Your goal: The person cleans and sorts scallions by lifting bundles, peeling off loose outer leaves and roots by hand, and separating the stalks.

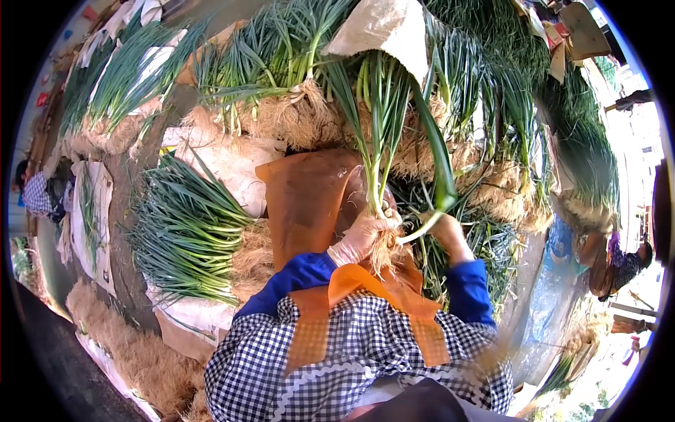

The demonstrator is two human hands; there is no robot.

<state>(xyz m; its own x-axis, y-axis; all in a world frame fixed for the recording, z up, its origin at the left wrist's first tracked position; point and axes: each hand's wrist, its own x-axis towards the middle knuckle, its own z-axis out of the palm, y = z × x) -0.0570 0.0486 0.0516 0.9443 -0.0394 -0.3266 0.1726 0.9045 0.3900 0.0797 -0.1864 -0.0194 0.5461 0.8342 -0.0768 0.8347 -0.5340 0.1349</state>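
My left hand [365,235], in a pale glove, is closed around the lower stems of a bunch of green onions [380,151]. The bunch stands upright with its leaves pointing away from me. Its tan roots [385,254] hang below the fist. My right hand [446,235] is closed on a single broad onion leaf [441,179]. The leaf bends outward from the bunch, its white base reaching back toward the roots near my left hand. The right fingertips are partly hidden behind the leaf. Orange plastic sheeting [299,204] covers my lap beneath the hands.
To my left, a pile of green onions [190,228] lies with roots toward me. Several rooted bunches [281,112] line the far side, under a cloth [383,35]. Loose leaves [481,264] lie at my right. Other people sit at the far left [42,193] and far right [626,264].
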